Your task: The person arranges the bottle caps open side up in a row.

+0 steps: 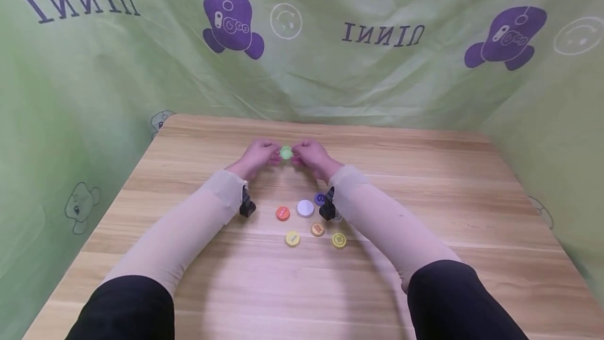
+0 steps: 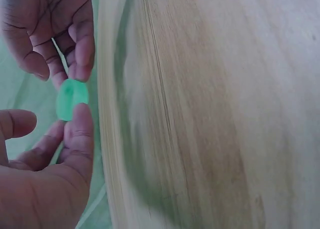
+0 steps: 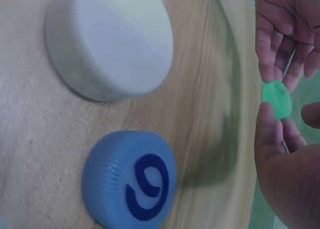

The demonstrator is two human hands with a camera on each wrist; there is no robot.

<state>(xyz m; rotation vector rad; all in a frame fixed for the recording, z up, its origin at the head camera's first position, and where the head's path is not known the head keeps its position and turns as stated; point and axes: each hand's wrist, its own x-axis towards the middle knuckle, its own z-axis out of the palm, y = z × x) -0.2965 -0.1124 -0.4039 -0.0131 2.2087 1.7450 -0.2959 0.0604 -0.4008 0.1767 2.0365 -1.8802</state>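
A bright green bottle cap point(image 1: 286, 152) is held between both hands near the far edge of the table, its round face showing in the head view. My left hand point(image 1: 260, 156) holds the cap's left edge with its fingertips; in the left wrist view its thumb point(image 2: 20, 124) stands apart from the cap. From the other side my right hand point(image 1: 311, 156) grips the opposite edge with its fingertips. The right wrist view shows the green cap point(image 3: 278, 99) between the two hands, the right thumb point(image 3: 312, 114) away from it.
Between the forearms lie a white cap point(image 1: 305, 208), a red cap point(image 1: 282, 213), a blue cap point(image 3: 131, 181), an orange cap point(image 1: 317, 229), a pale yellow cap point(image 1: 292, 238) and a yellow cap point(image 1: 338, 240). A grey cap point(image 1: 337, 216) is partly hidden by the right wrist camera. Green cloth point(image 1: 302, 83) hangs behind the table.
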